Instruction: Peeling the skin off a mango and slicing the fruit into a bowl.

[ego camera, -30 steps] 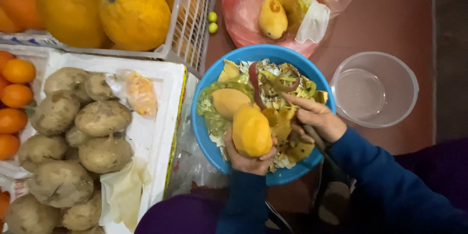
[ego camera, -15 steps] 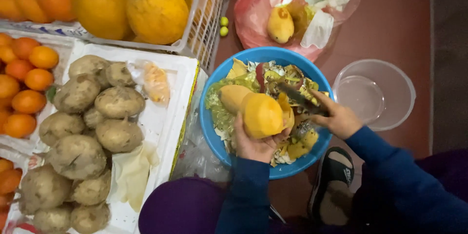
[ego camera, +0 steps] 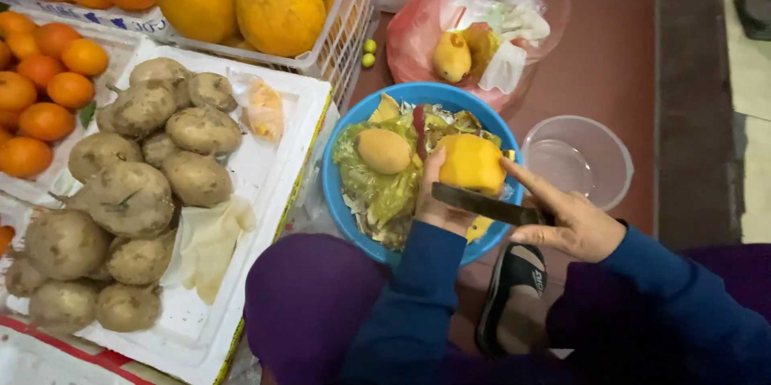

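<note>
While gripped, peeled mango (ego camera: pixel 472 162) glossy yellow-orange, knife (ego camera: pixel 486 204) beneath

Peeled fruit (ego camera: pixel 472 162) above basin (ego camera: pixel 337 192), knife (ego camera: pixel 486 204) just below it; second peeled fruit (ego camera: pixel 383 150) in basin; tray of tubers (ego camera: pixel 273 168) left; clear bowl (ego camera: pixel 614 162) right; bag (ego camera: pixel 418 28) behind

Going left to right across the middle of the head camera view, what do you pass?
Oranges → white tray of brown tubers → blue bowl → left hand holding peeled yellow fruit → right hand with knife → clear plastic bowl.
</note>
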